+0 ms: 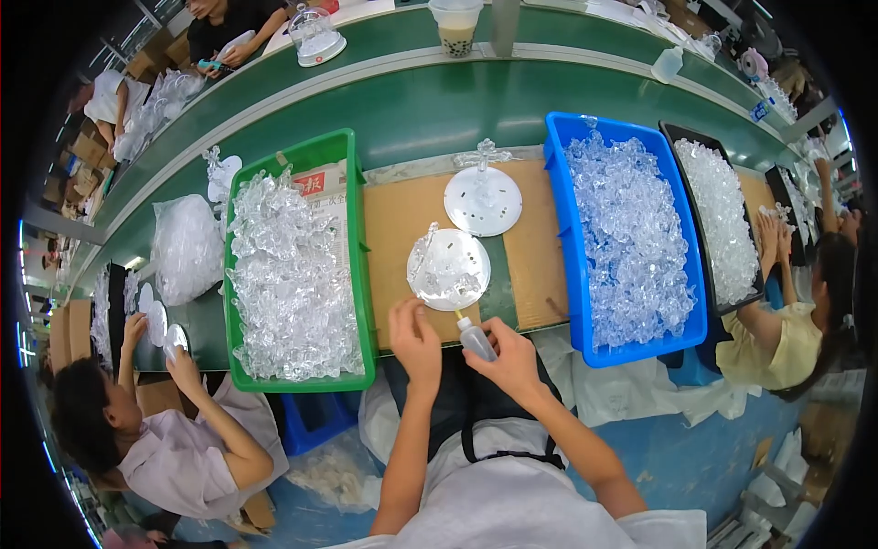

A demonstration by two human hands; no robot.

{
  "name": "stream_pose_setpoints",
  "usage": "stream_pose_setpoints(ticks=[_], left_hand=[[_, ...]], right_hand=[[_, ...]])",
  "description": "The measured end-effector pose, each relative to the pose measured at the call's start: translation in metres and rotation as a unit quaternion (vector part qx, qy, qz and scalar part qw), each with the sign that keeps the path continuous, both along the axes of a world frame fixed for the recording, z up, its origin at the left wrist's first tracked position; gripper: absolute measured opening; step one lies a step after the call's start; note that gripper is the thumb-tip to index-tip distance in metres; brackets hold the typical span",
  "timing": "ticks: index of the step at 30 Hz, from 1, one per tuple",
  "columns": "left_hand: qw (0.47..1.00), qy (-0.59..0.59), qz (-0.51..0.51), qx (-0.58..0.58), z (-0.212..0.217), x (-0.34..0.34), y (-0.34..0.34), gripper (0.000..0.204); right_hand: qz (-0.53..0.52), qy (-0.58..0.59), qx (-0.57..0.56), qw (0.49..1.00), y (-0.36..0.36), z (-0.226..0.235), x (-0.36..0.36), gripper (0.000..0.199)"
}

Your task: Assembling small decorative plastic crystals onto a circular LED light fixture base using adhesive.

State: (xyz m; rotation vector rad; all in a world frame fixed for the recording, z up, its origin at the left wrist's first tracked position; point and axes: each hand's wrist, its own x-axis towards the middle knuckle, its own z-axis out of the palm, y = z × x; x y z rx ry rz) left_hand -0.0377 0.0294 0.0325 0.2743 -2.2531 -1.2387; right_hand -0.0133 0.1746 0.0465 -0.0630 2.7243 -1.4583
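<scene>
My right hand (512, 359) grips a small translucent squeeze bottle (476, 340), its thin yellowish nozzle pointing up at the near edge of a white round disc (468, 252). Clear plastic pieces lie on this disc, toward its left and lower parts. Beside its lower left edge is my left hand (418, 346), fingers loosely bent and a little apart; I see nothing in them. Whether they touch the disc I cannot tell. Just beyond lies a second white disc (460, 209) with small dark marks and a clear branched piece standing on it. Both discs rest on a cardboard sheet (389, 215).
A green tray (361, 274) of clear plastic pieces stands left, a blue tray (558, 247) right, with a black tray (681, 183) beyond it. A bag (187, 252) of clear pieces sits farther left. A drink cup (455, 27) stands at the back. Other people work on both sides.
</scene>
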Motion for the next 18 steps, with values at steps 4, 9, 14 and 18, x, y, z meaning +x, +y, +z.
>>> stream_pose_setpoints(ticks=[4, 9, 14, 18], left_hand=[[0.995, -0.053, -0.062, 0.050, 0.013, -0.015, -0.012, 0.021], [0.990, -0.074, -0.117, 0.023, 0.001, -0.031, -0.020, 0.032], [0.988, -0.105, -0.111, 0.032, 0.004, -0.035, -0.025, 0.028], [0.986, -0.116, -0.110, 0.049, 0.005, -0.034, -0.025, 0.029]], right_hand=[[0.017, 0.017, 0.015, 1.000, -0.012, -0.003, -0.007, 0.033], [0.024, 0.001, 0.037, 0.999, -0.020, -0.005, -0.015, 0.032], [0.026, 0.002, 0.026, 0.999, -0.021, -0.006, -0.018, 0.034], [0.025, 0.010, 0.012, 1.000, -0.022, -0.004, -0.018, 0.035]])
